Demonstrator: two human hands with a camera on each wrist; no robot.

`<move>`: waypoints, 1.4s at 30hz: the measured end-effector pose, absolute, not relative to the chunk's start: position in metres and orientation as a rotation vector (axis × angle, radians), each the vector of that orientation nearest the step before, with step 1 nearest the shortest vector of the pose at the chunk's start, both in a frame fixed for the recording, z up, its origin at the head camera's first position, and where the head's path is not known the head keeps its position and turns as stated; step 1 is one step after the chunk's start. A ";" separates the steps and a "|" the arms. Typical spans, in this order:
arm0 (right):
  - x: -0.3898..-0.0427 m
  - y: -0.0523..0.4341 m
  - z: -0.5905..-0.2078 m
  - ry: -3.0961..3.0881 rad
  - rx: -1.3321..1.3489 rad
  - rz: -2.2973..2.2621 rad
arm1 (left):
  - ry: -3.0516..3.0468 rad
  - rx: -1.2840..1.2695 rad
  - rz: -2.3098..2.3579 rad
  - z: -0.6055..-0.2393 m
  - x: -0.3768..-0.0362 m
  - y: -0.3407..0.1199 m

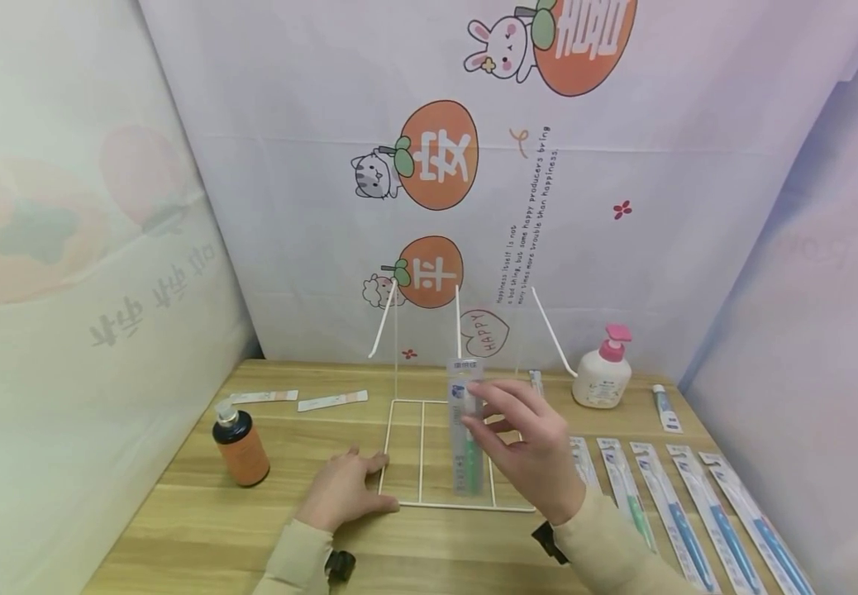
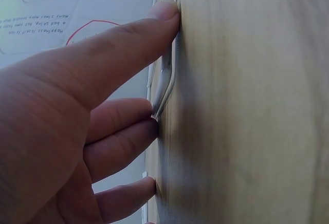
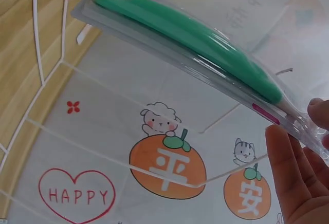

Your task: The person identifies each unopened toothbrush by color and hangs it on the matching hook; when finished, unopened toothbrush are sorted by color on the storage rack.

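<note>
My right hand (image 1: 526,442) pinches the upper part of a toothbrush in a clear blister pack (image 1: 466,471), held upright over a white wire rack (image 1: 459,506). In the right wrist view the toothbrush's green handle (image 3: 190,36) shows through the plastic, with thumb and fingers (image 3: 288,162) on the pack's other end. On the table, my left hand (image 1: 343,487) rests at the rack's front left corner. Seen from the left wrist, its thumb (image 2: 164,13) and fingertips touch the rack's wire (image 2: 167,75), fingers fairly straight. Thin wire prongs rise at the rack's back.
Several packaged toothbrushes (image 1: 685,529) lie in a row at the right. A pink-topped pump bottle (image 1: 602,380) and a small tube (image 1: 667,409) stand or lie behind them. On the left are an orange and black bottle (image 1: 243,454) and two slim packets (image 1: 332,401). Printed cloth (image 1: 310,248) encloses the table.
</note>
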State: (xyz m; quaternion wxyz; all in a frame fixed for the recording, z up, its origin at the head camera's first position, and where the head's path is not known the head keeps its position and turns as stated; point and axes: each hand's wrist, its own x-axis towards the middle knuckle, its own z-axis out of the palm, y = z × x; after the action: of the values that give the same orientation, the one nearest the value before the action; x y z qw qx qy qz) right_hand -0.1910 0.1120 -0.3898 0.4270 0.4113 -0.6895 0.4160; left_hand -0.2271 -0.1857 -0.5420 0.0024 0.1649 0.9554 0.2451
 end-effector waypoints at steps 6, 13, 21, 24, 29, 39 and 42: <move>-0.198 0.110 -0.398 -1.809 0.984 1.014 | 2.997 0.515 0.771 -0.541 -0.227 -0.185; -0.219 0.104 -0.406 -1.907 0.889 1.005 | 2.996 0.520 0.777 -0.540 -0.227 -0.186; -0.261 0.093 -0.405 -1.989 0.745 1.059 | 2.994 0.517 0.769 -0.543 -0.227 -0.188; -0.276 0.092 -0.403 -2.019 0.699 1.057 | 2.998 0.512 0.768 -0.542 -0.227 -0.187; -0.298 0.089 -0.398 -2.063 0.654 1.063 | 3.009 0.522 0.759 -0.541 -0.228 -0.187; -0.326 0.087 -0.396 -2.119 0.584 1.032 | 3.009 0.529 0.771 -0.543 -0.228 -0.186; -0.332 0.087 -0.395 -2.124 0.562 1.028 | 3.008 0.519 0.771 -0.545 -0.228 -0.186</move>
State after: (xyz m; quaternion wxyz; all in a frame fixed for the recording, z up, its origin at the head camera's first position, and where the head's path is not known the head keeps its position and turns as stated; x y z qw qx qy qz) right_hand -0.3317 0.0866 -0.3950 0.3505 0.2170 -0.8201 0.3969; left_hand -0.2276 -0.1860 -0.5445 -0.0033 0.1649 0.9555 0.2447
